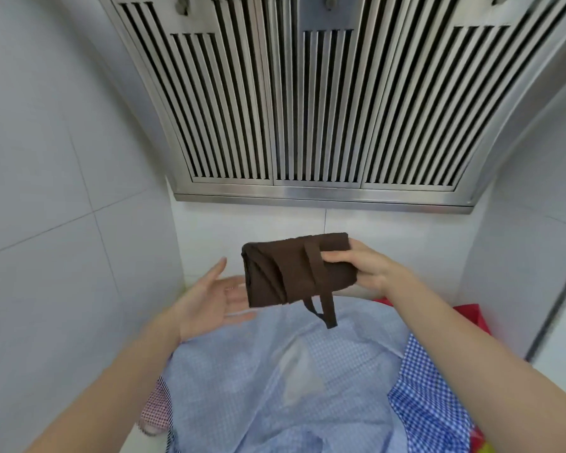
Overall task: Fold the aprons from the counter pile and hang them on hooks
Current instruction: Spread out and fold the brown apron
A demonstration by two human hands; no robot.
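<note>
The right hand (370,269) pinches the right end of the folded brown apron (294,273), held above the light blue checked apron (275,371). The left hand (209,302) spreads flat-fingered just left of the bundle.

- Left of the grip, the brown apron (294,273) covers the left hand's (209,305) blurred fingertips.
- Below, the light-blue apron (275,387) hides the counter.

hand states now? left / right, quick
Left hand: open, palm up beside the folded brown apron, holding nothing.
Right hand: gripping the brown apron's end, with the apron held above the pile.
</note>
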